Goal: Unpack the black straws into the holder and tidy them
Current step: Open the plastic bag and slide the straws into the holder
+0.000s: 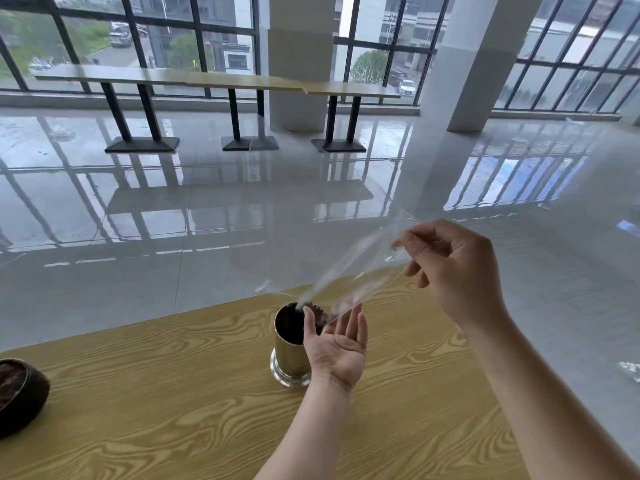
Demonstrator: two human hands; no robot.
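A metal holder (289, 356) stands upright on the wood-grain table (173, 393), near its far edge. The black straws (318, 311) are already inside it, and only their dark tops show at the right side of its rim. The left hand (337, 344) is beside the holder on its right, palm up, with the fingers straight and relaxed and holding nothing. Its thumb lies against the rim close to the straw tops, and its fingertips reach up to the lower end of a clear plastic bag (353, 282). The bag looks empty and slants from the holder's mouth up to the right. The right hand (453, 268) is raised above the table edge and pinches the bag's upper end between thumb and forefinger, with the other fingers loosely curled below. Whether the bag's open end actually touches the straws cannot be told. A dark round bowl (19, 396) sits at the table's left edge, well apart from the holder. Beyond lies a glossy tiled floor (207, 220), with a scrap of clear plastic (630, 370) on it at the far right and a row of long tables (214, 79) along the windows.
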